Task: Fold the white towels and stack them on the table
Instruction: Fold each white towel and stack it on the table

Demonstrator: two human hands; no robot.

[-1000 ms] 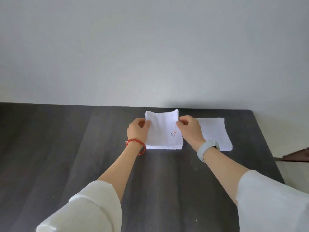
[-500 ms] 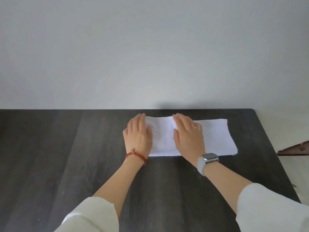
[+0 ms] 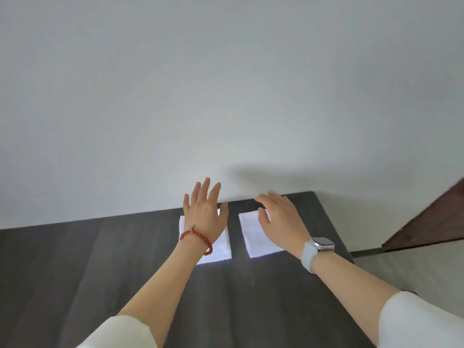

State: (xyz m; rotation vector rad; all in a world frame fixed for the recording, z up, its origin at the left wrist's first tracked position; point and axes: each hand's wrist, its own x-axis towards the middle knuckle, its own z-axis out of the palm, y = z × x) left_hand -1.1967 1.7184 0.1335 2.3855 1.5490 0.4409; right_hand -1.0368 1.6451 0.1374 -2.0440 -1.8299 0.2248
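Two white folded square towels are lying side by side on the dark wood-grain surface point(image 3: 100, 272), toward its far right part, near the pale grey wall point(image 3: 226, 84). We are seeing the left folded towel point(image 3: 221, 247) partly covered by our left hand point(image 3: 204, 213), and the right folded towel point(image 3: 253, 234) sitting just beside it with a strip of dark surface showing between them, so the two are lying apart and not stacked.

We are holding our left hand over the left towel with the fingers point(image 3: 204, 189) straight and spread apart, pointing away from us toward the wall; whether the palm is touching the cloth we cannot tell. We are wearing a red beaded bracelet point(image 3: 198, 238) on that wrist.

We are holding our right hand point(image 3: 283, 219) over the far right part of the right towel, its fingers point(image 3: 263, 197) relaxed, slightly bent and apart, gripping nothing; contact with the towel is also unclear. We are wearing a light grey smartwatch point(image 3: 317, 249) on that wrist.

Both of our forearms are reaching in from the near edge, with white sleeves showing at the bottom. At the far right, a dark brown wooden panel point(image 3: 431, 227) is slanting beyond the edge of the surface.
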